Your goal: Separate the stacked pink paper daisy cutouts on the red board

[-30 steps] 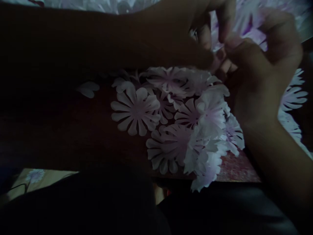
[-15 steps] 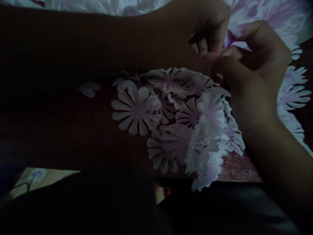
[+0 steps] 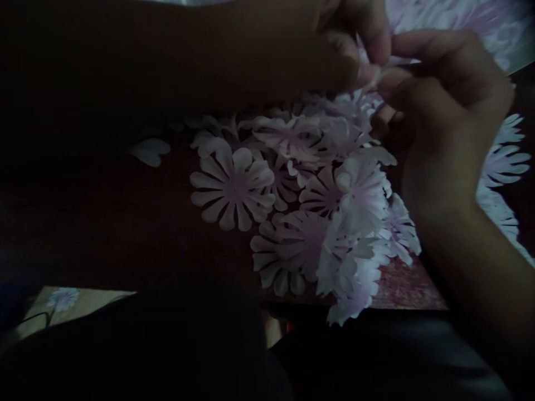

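Near the top right, my left hand (image 3: 359, 39) and my right hand (image 3: 447, 83) meet fingertip to fingertip. Both are closed in a pinch on a thin pale piece, probably part of a flower, mostly hidden by the fingers. Just below them a heap of white flower cutouts with pale purple centres (image 3: 305, 239) lies on the dark red table (image 3: 405, 287). One flat flower (image 3: 236, 186) rests at the heap's left side. My left forearm crosses the upper left of the view.
More white and purple petals (image 3: 460, 22) fill the top right, and further flowers (image 3: 505, 161) lie right of my right wrist. A small petal piece (image 3: 150, 151) is on the table at left. One flower (image 3: 63, 298) lies below the table edge.
My left hand has shifted slightly up, and my right hand has moved a little to the right. More of the heap's upper part shows beneath them.
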{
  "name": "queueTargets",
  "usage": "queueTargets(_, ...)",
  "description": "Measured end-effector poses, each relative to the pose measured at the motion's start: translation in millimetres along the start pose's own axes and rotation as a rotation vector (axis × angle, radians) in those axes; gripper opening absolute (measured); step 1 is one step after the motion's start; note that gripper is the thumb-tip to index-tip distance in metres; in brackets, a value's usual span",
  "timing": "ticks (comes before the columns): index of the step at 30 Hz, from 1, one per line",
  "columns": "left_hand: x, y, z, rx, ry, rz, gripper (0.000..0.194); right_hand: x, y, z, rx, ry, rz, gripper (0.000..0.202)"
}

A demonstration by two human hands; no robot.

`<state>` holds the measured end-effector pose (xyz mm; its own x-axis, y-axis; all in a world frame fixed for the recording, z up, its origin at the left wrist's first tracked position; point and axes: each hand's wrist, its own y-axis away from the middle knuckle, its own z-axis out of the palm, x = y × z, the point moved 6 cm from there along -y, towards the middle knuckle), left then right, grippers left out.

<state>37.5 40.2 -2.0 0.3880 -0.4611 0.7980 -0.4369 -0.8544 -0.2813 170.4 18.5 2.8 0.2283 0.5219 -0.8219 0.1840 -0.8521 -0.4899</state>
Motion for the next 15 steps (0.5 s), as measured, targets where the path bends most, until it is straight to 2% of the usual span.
queueTargets(3, -11.3, -9.0, -3.0, -0.020, 0.226, 0.047, 0.041, -3.3, 3.0, 5.2, -0.067, 0.039, -0.005, 0.005)
queueTargets(6, -11.1, -12.3, -3.4, -0.023, 0.334, 0.114, 0.044, -3.4, 4.6, 7.1, -0.094, 0.053, -0.016, 0.009)
queueTargets(10, -1.4, -2.7, -5.0, 0.089, 0.215, -0.019, 0.044, 0.0, 3.0, 5.9, -0.093, 0.028, -0.022, 0.005)
queueTargets(13, 13.0, 5.8, -1.1, 0.055, 0.034, 0.005, 0.046, 2.3, 0.7, 3.0, -0.050, -0.013, -0.036, 0.007)
queueTargets(15, 15.0, 8.0, 2.3, 0.025, 0.019, 0.000, 0.044, 4.6, -0.3, 1.2, -0.018, -0.061, -0.022, 0.010)
